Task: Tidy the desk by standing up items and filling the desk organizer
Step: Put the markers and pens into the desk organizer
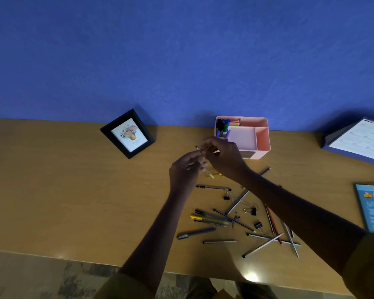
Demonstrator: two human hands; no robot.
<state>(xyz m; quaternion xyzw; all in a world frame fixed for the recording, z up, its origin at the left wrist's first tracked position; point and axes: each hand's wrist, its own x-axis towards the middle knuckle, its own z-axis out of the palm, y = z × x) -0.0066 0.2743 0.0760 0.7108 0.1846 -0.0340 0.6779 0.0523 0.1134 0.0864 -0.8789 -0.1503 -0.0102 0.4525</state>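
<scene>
1. Head view: a wooden desk [63, 201] runs along a blue wall.
2. A calendar [358, 143] leans at the far right, and a picture frame [127, 133] stands at the back left.
3. The pink desk organizer [265, 137] sits against the wall, with markers [224, 126] upright in its back-left compartment.
4. The right hand [225, 157] hovers just before the organizer, fingertips pinching a thin pen [197, 147].
5. The left hand [184, 173], just beside it, has its fingers curled on a pale stick [210, 175]. This part is blurred.
6. Loose pens and pencils [212, 217] lie scattered below the hands, among binder clips [258, 225].
</scene>
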